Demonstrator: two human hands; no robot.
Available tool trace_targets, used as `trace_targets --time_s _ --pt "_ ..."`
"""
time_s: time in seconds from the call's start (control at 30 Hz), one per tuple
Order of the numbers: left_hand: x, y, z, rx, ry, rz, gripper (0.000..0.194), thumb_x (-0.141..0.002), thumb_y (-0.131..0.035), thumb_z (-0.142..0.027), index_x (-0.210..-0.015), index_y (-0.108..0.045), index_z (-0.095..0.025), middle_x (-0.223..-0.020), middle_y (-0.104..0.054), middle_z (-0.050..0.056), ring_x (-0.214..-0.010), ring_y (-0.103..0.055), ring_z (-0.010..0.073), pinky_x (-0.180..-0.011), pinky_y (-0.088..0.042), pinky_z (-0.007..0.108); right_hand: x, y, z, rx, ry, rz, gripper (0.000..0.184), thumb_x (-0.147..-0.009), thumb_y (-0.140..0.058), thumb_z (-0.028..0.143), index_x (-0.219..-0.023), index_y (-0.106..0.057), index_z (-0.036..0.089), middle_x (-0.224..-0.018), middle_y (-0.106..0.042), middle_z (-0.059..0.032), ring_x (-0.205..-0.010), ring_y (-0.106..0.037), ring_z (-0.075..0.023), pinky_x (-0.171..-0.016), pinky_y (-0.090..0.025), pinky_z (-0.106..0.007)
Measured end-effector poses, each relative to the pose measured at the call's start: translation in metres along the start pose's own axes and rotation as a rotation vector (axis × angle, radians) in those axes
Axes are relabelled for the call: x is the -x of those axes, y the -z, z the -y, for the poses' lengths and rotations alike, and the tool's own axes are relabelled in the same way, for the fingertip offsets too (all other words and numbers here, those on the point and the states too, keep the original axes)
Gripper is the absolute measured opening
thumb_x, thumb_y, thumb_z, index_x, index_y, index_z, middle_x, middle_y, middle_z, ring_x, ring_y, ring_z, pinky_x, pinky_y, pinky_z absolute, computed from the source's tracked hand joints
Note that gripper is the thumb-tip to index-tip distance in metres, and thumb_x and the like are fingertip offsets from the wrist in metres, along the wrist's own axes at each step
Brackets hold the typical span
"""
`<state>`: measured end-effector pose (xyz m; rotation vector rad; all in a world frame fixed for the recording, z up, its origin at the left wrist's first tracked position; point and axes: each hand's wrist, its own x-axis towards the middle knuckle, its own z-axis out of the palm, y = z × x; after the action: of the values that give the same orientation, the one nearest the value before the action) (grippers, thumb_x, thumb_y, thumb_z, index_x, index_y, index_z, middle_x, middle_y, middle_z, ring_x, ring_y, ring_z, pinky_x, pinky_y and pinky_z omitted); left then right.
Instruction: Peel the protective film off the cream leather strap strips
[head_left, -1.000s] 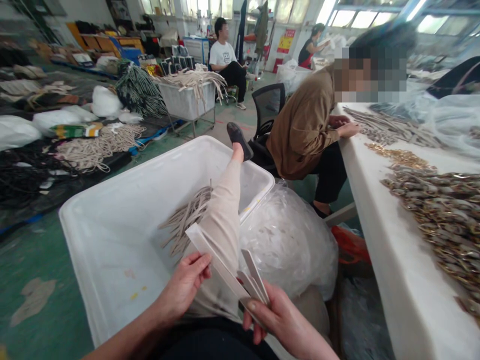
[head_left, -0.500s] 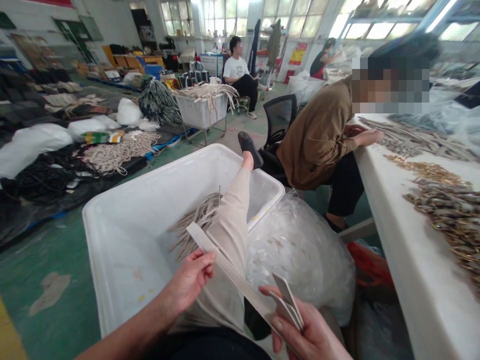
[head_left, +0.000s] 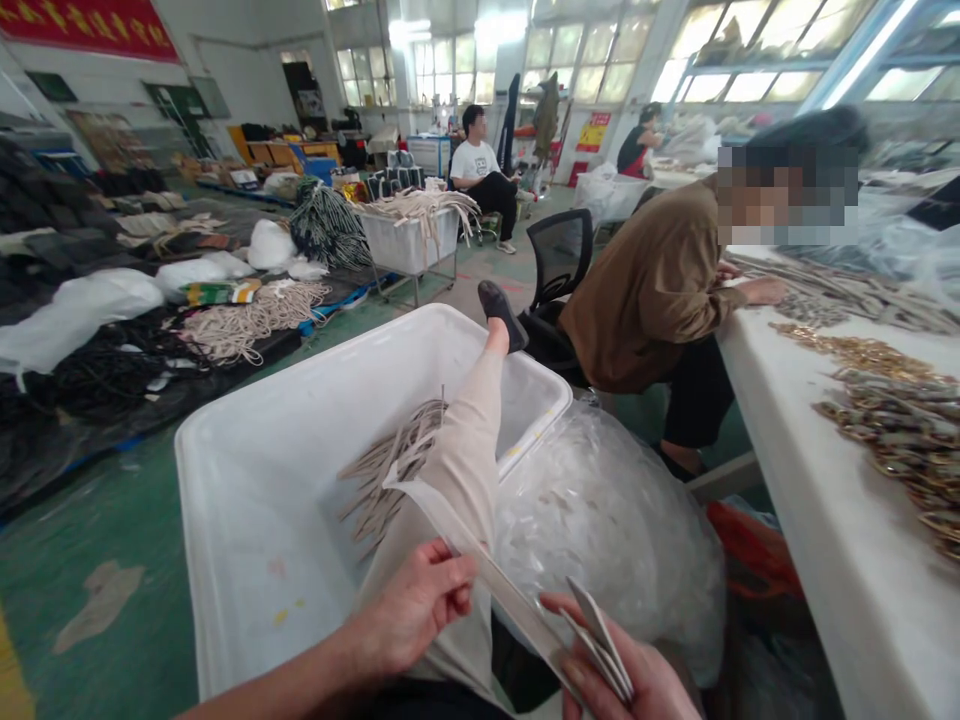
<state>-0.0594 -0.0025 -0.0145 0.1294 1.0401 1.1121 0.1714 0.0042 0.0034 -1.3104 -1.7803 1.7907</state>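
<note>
My left hand (head_left: 416, 610) pinches a long beige strap (head_left: 480, 570) near its middle, fingers closed on it. My right hand (head_left: 630, 675), at the bottom edge, grips the near end of the same strap together with a few shorter strap ends that stick up between its fingers. The strap runs up and left over my outstretched leg (head_left: 469, 460), which rests across a big white plastic tub (head_left: 247, 500). A pile of similar beige straps (head_left: 390, 465) lies inside the tub beside my leg.
A clear plastic bag (head_left: 607, 510) bulges to the right of the tub. A white table (head_left: 825, 560) on the right carries heaps of metal hardware (head_left: 892, 430). A person in a brown top (head_left: 652, 290) sits at it. Cords and bags cover the floor at left.
My left hand slid down the strap toward my right hand. The view tilted up and shifted, so both hands sit lower in the picture.
</note>
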Motion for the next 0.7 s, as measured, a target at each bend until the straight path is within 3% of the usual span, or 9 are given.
trace_targets --time_s 0.13,0.33,0.47,0.57,0.7 --pt "0.002 -0.008 0.013 -0.050 0.045 0.094 0.039 -0.052 -0.097 -0.030 -0.077 -0.075 -0.011 -0.066 -0.060 -0.001 -0.051 -0.047 0.0052 -0.051 -0.041 0.019 -0.012 -0.011 0.005 -0.038 0.005 -0.010 0.070 -0.090 -0.046 0.072 -0.137 -0.056 0.022 -0.069 -0.064 -0.0024 -0.046 -0.050 -0.0123 -0.044 -0.044 -0.023" --pt "-0.002 0.005 -0.011 0.005 -0.044 -0.063 0.047 -0.042 -0.099 -0.028 -0.078 -0.074 -0.011 -0.062 -0.057 -0.004 -0.052 -0.047 0.0042 -0.053 -0.043 0.017 0.014 0.002 -0.004 0.023 -0.020 0.021 0.062 -0.094 -0.047 0.065 -0.137 -0.056 0.022 -0.065 -0.065 -0.0015 -0.045 -0.051 -0.0114 -0.042 -0.040 -0.020" --pt "0.003 -0.010 0.000 -0.081 0.064 0.057 0.043 -0.047 -0.098 -0.029 -0.077 -0.073 -0.010 -0.064 -0.060 -0.002 -0.051 -0.047 0.0045 -0.052 -0.042 0.018 0.001 -0.010 0.012 -0.019 0.027 -0.062 0.054 -0.095 -0.050 0.061 -0.132 -0.060 0.023 -0.064 -0.062 0.0014 -0.046 -0.050 -0.0093 -0.044 -0.040 -0.019" --pt "0.009 -0.018 0.001 -0.079 0.098 0.069 0.043 -0.047 -0.098 -0.029 -0.077 -0.074 -0.010 -0.062 -0.059 -0.003 -0.050 -0.047 0.0043 -0.051 -0.042 0.018 -0.009 -0.013 0.014 -0.231 0.087 -0.081 0.051 -0.093 -0.055 0.059 -0.126 -0.064 0.022 -0.075 -0.068 -0.0022 -0.049 -0.054 -0.0094 -0.048 -0.044 -0.020" --pt "0.013 -0.006 -0.023 -0.022 0.086 0.032 0.048 -0.043 -0.099 -0.026 -0.082 -0.076 -0.010 -0.057 -0.053 -0.006 -0.049 -0.045 0.0034 -0.051 -0.044 0.017 0.006 0.004 -0.007 -0.339 0.166 -0.402 0.035 -0.092 -0.063 0.049 -0.111 -0.073 0.022 -0.106 -0.073 -0.0091 -0.045 -0.049 -0.0052 -0.041 -0.041 -0.019"
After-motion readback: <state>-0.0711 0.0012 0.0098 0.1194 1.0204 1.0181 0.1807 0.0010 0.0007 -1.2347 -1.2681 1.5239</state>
